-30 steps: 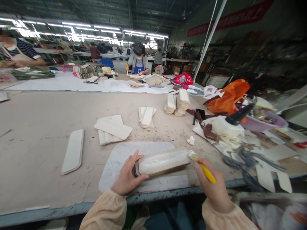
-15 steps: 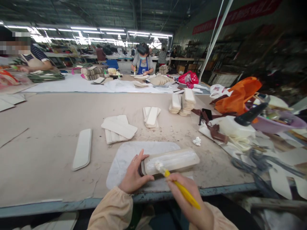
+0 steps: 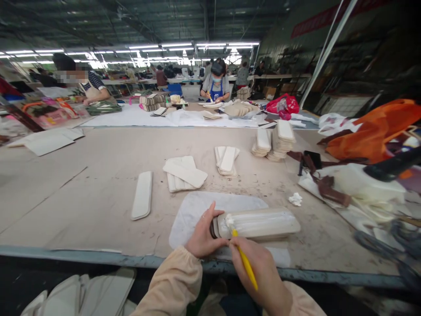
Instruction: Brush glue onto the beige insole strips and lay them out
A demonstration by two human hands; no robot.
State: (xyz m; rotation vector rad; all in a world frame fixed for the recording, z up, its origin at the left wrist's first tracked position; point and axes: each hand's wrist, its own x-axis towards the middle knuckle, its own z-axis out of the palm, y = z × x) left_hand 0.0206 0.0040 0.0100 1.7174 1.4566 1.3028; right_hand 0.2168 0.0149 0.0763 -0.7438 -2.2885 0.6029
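My right hand (image 3: 255, 267) is closed round the yellow handle of a brush (image 3: 242, 256). The brush's white-coated bristles touch the left end of the top panel on a stack of long, round-cornered panels (image 3: 269, 223). Wet white streaks run along that panel. With thumb in front and fingers behind, my left hand (image 3: 205, 232) grips the stack's left end. Underneath lies a pale translucent sheet (image 3: 187, 215). Just beyond are a fanned pile of cream panels (image 3: 186, 173) and a single upright-lying panel (image 3: 142, 195).
Farther off stand a small panel pile (image 3: 226, 160) and taller stacks (image 3: 281, 140). To the right are a crumpled white scrap (image 3: 295, 199), a white jug (image 3: 351, 184) and an orange bag (image 3: 378, 131). Co-workers sit across the table (image 3: 98, 149). More panels (image 3: 95, 292) lie below its front edge.
The camera has turned left, so everything sits farther right in view. My right hand has drawn the brush to the panel's left end, and white streaks show more plainly. My left hand keeps its grip.
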